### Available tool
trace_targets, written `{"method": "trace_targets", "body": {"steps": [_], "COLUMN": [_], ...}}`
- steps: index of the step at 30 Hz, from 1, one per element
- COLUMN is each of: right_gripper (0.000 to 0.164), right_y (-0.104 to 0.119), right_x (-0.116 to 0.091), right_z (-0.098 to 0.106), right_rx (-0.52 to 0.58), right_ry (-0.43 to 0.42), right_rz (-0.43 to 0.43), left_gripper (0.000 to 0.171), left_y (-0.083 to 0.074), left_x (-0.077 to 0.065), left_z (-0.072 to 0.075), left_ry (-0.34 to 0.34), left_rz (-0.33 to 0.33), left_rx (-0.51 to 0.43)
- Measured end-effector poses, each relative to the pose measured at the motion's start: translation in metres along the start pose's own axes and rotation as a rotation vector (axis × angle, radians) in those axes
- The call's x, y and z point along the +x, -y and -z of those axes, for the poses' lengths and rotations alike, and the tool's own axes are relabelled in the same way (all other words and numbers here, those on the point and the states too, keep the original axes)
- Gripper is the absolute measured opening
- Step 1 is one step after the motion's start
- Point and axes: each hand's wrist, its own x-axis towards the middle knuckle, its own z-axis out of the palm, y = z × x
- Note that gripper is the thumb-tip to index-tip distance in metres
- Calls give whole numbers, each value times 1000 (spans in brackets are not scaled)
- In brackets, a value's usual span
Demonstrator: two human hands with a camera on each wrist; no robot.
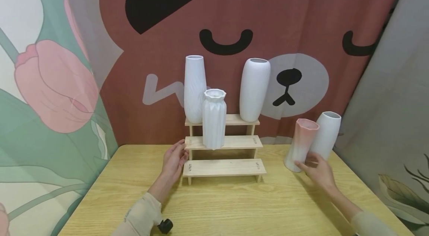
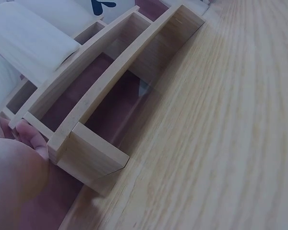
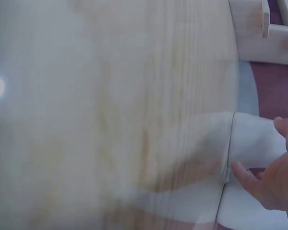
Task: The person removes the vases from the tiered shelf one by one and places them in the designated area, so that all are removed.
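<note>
At the right of the head view, the right hand [image 1: 318, 172] has its thumb and fingers set round the lower part of a pink-topped vase [image 1: 301, 143], which stands on the worktop [image 1: 251, 210]; how firmly, I cannot tell. The fingers lie in the narrow gap between it and a plain white vase [image 1: 326, 135] just beside it, towards the right edge of the frame. At the centre left, the left hand [image 1: 174, 158] grips the left end of the middle step of a wooden stand [image 1: 222, 167].

The likeliest trouble is at the right: with the two vases so close and the fingers wedged between them, a sideways lift or a nudge from the knuckles could knock the plain white vase over. The hold on the pink-topped vase is low, so its upper part could tip if it were raised quickly, and a smooth glaze, if that is what it has, might let it slide.

At the centre, a ribbed vase [image 1: 214, 124] has its base close to the front edge of the middle step; a tug by the left hand could send it off. Above it, a tall slim vase [image 1: 195, 91] stands near the left end of the top step and a rounded vase [image 1: 254, 91] near the right end; both look narrow enough to topple if the stand were jolted.
</note>
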Motion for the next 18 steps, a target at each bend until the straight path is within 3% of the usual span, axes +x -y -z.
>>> {"method": "trace_targets", "body": {"steps": [4, 10, 18], "right_gripper": [70, 57, 53], "right_y": [9, 33, 77], "right_x": [-7, -16, -22], "right_z": [1, 2, -6], "right_rx": [26, -34, 67], "right_ry": [-33, -127, -165], "right_rz": [-40, -16, 12], "left_gripper": [38, 38, 38], "left_y": [0, -2, -2], "left_x": [0, -1, -3], "left_z": [1, 2, -1], "left_ry": [-9, -14, 6], "left_rz": [-1, -4, -7], "left_rx": [-9, -6, 15]}}
